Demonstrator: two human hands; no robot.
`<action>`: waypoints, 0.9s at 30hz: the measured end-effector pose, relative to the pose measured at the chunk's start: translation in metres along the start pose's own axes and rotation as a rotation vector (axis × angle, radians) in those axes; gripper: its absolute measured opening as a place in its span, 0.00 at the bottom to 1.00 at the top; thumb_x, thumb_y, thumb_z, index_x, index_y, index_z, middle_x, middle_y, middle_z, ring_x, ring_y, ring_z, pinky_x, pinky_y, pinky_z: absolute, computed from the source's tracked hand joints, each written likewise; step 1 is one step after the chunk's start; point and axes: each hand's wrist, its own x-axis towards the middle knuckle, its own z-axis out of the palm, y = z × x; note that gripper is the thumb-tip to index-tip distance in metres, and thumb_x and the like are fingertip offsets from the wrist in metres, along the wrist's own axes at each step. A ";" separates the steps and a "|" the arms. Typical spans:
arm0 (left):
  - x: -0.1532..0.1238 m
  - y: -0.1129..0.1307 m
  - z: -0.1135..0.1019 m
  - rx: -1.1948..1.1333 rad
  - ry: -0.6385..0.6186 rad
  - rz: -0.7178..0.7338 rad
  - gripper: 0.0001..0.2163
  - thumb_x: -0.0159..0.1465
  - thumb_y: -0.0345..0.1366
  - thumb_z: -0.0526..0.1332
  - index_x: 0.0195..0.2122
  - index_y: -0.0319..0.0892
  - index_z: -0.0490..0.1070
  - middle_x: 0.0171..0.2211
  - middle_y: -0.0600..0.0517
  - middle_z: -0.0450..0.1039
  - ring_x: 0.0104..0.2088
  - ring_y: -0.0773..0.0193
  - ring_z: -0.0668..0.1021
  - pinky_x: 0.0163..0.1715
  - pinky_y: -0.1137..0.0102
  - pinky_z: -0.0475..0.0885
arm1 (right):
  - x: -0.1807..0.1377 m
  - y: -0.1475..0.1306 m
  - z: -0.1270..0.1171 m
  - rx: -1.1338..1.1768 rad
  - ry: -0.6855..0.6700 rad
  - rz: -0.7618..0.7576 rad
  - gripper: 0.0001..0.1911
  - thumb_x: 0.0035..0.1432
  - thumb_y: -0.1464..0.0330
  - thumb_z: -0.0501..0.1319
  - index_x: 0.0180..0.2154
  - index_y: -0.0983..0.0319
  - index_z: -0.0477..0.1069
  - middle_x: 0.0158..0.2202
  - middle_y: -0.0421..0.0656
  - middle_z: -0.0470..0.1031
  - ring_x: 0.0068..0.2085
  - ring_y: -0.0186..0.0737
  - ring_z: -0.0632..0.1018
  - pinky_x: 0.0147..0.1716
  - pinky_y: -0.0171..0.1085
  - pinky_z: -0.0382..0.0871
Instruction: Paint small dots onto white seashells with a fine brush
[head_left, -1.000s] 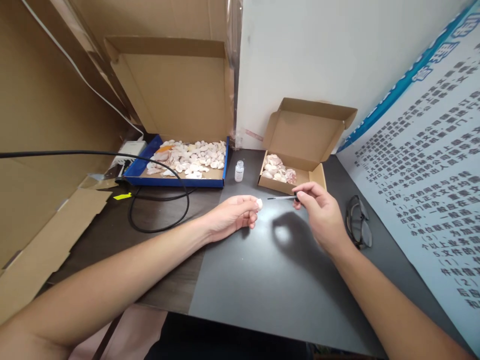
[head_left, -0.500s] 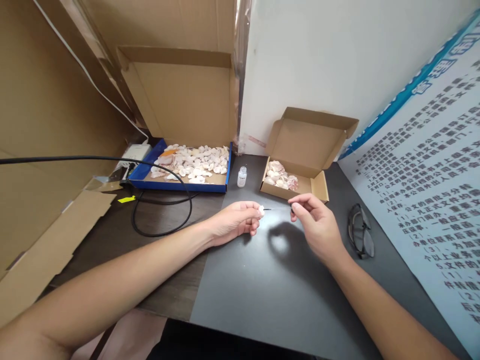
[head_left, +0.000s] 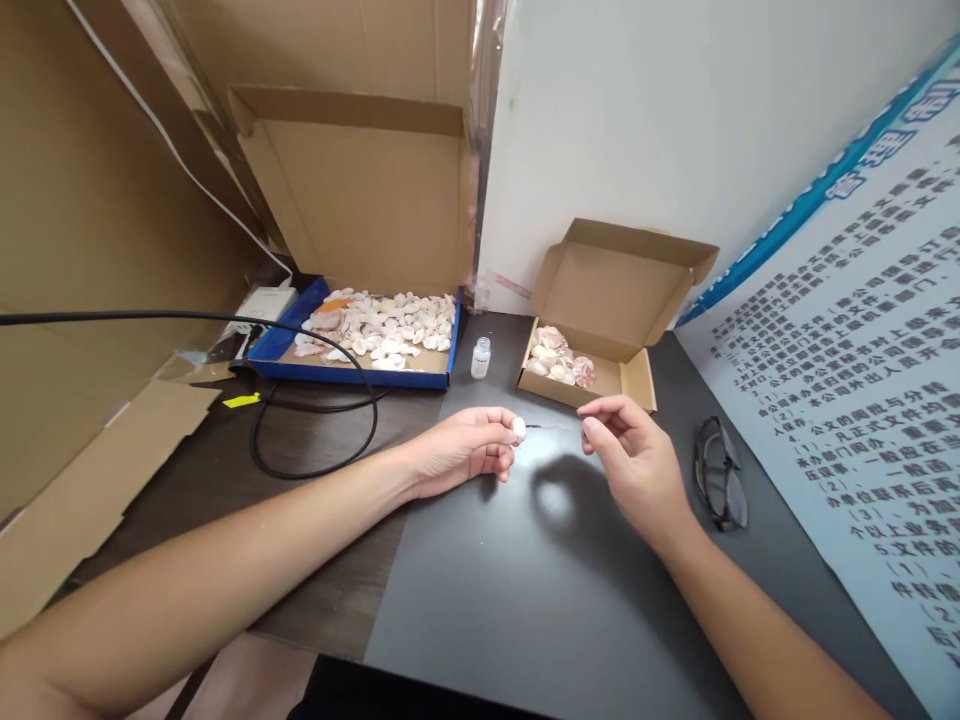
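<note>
My left hand (head_left: 469, 450) rests on the dark table and pinches a small white shell (head_left: 518, 428) between thumb and fingertips. My right hand (head_left: 630, 462) is closed on the dark cap of a thin brush (head_left: 555, 427), which runs level toward the left. The brush tip touches the shell. A small clear bottle (head_left: 480, 357) without its cap stands just behind the hands. Behind my right hand, a small open cardboard box (head_left: 634, 375) holds a few pinkish shells (head_left: 556, 355).
A blue-edged cardboard tray (head_left: 352, 372) full of pale shells lies at the back left. A black cable (head_left: 315, 420) loops on the table in front of it. Folded glasses (head_left: 718, 470) lie to the right, beside a printed blue-and-white poster (head_left: 862, 400). Cardboard sheets stand left.
My right hand has moved left, bringing the brush tip from a gap away onto the shell in my left hand. The view has shifted slightly.
</note>
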 end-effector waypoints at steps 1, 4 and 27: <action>0.000 0.000 0.000 -0.002 0.000 -0.001 0.10 0.55 0.33 0.70 0.34 0.38 0.70 0.26 0.55 0.67 0.25 0.72 0.70 0.29 0.72 0.70 | -0.001 0.000 0.000 0.006 -0.019 -0.005 0.05 0.57 0.64 0.63 0.34 0.58 0.72 0.25 0.37 0.67 0.27 0.37 0.69 0.30 0.38 0.65; 0.000 0.000 -0.001 0.004 -0.002 0.008 0.10 0.56 0.33 0.70 0.35 0.38 0.71 0.28 0.55 0.67 0.25 0.72 0.70 0.29 0.72 0.70 | -0.002 0.002 0.001 -0.010 -0.037 -0.013 0.05 0.57 0.64 0.63 0.35 0.58 0.72 0.26 0.38 0.67 0.28 0.37 0.69 0.30 0.38 0.63; 0.000 -0.001 -0.001 -0.008 -0.017 0.010 0.09 0.58 0.34 0.70 0.35 0.37 0.71 0.27 0.56 0.64 0.24 0.73 0.69 0.28 0.73 0.72 | 0.001 0.001 -0.001 0.053 0.023 0.002 0.07 0.56 0.62 0.63 0.34 0.57 0.71 0.24 0.37 0.68 0.27 0.38 0.70 0.29 0.38 0.65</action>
